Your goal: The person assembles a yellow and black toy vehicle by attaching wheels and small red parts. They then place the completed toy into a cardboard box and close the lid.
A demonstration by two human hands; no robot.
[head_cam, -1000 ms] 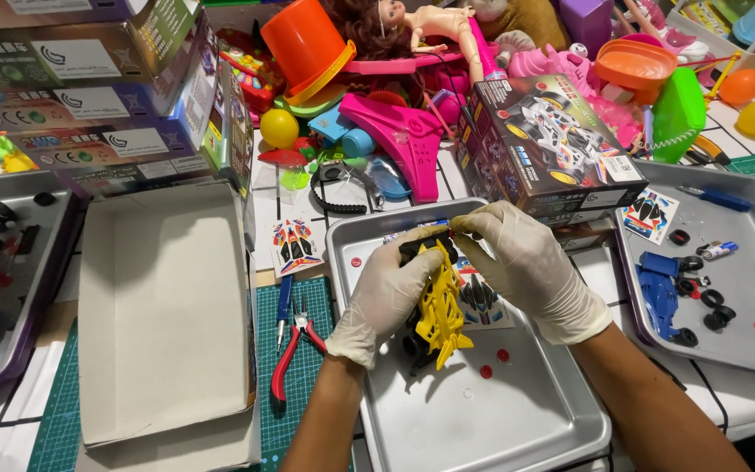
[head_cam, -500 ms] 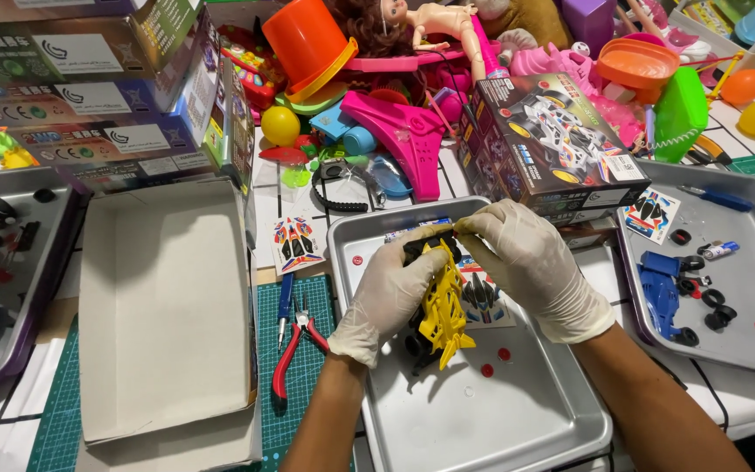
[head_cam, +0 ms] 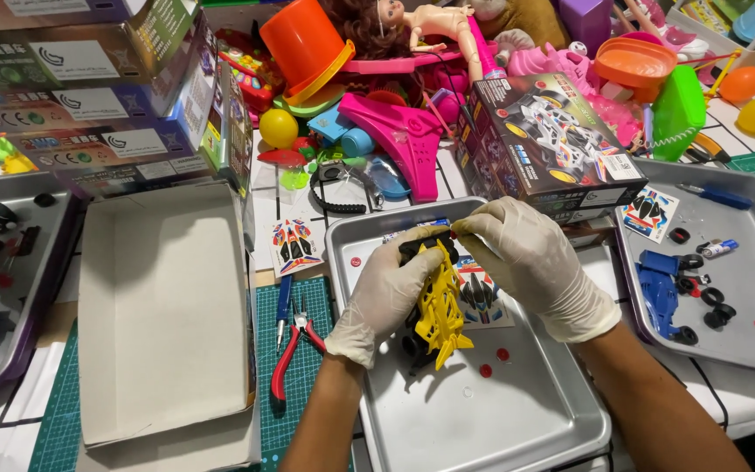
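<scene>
Head view, gloved left hand (head_cam: 391, 293) gripping yellow toy car (head_cam: 439, 308), right hand (head_cam: 530, 262) pinching its black front end

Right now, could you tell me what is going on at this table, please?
A person in white gloves holds a yellow toy car over a metal tray. The left hand grips the car from the side, and the right hand pinches at its black top end. A sticker sheet and small red pieces lie in the tray. Red pliers and an open cardboard box sit to the left; a tray of blue parts sits to the right.
</scene>
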